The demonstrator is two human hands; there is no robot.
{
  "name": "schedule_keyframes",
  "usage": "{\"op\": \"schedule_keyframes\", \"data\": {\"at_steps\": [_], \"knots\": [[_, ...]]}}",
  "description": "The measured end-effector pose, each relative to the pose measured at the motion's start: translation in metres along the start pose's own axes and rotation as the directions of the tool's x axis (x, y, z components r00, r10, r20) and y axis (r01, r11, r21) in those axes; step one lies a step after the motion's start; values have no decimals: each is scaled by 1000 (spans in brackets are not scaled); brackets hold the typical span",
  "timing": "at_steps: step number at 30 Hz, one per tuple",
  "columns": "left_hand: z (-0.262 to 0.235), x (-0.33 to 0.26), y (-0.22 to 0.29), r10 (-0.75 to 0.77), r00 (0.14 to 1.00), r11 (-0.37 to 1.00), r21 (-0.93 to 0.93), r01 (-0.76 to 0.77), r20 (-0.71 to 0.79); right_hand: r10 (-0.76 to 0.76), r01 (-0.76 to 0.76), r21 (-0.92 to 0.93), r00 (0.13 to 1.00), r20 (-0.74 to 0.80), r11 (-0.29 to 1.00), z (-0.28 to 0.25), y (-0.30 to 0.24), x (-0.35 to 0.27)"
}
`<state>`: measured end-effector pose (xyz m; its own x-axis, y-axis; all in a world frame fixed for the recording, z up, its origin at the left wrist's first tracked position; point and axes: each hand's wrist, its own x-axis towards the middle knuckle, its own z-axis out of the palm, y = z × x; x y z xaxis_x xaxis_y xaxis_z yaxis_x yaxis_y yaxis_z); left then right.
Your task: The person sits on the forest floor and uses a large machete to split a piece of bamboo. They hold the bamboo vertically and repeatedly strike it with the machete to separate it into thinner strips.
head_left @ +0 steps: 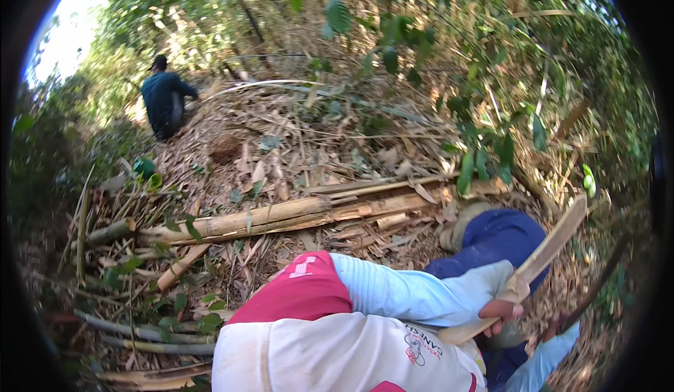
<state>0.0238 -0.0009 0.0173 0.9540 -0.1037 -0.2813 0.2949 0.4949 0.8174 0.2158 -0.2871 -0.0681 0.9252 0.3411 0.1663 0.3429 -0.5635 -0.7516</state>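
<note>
As the person's left arm, in a light blue sleeve, reaches across toward the right, the left hand wraps around a pale tan, flat-ended tool, which slants from the white shirt front up to the far right. Whether its broad end is wood or dull metal cannot be told. Near the lower right, the shadowed right hand appears closed around the near end of a dark curved length; its fingers are blurred. Both held things lie beside a bent leg in navy trousers.

Good handling here probably calls for a firm left grip, with the fingers behind the broad end, and for the dark length to be angled away from the knee and the other wrist.

Beyond, a split bamboo pole lies across dry leaves. At the far left, another person in a dark top crouches, back turned.

Small printed lettering sits beside a line-drawn emblem on the shirt, tilted and turned from the viewer; a white printed mark shows on the red shoulder. No writing is seen on either held thing.
</note>
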Motion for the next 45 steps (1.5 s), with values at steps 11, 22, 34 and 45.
{"op": "schedule_keyframes", "data": {"at_steps": [11, 22, 34, 45], "knots": [[-5, 5, 2, 71, 997, 995, 70, -70, -8, -308, 327, -245, 944, 114, 913, 22, -132, -15], [-14, 8, 5, -85, 988, 974, 221, 55, 126, -447, 603, -393, 789, 422, 694, 32, -158, 5], [-9, 4, -5, -85, 995, 995, -52, 88, 60, -478, 632, -453, 774, 416, 629, 31, -171, 14], [-7, 4, -10, -3, 998, 995, 97, -2, 55, -448, 652, -481, 756, 478, 586, 35, -181, 18]]}}
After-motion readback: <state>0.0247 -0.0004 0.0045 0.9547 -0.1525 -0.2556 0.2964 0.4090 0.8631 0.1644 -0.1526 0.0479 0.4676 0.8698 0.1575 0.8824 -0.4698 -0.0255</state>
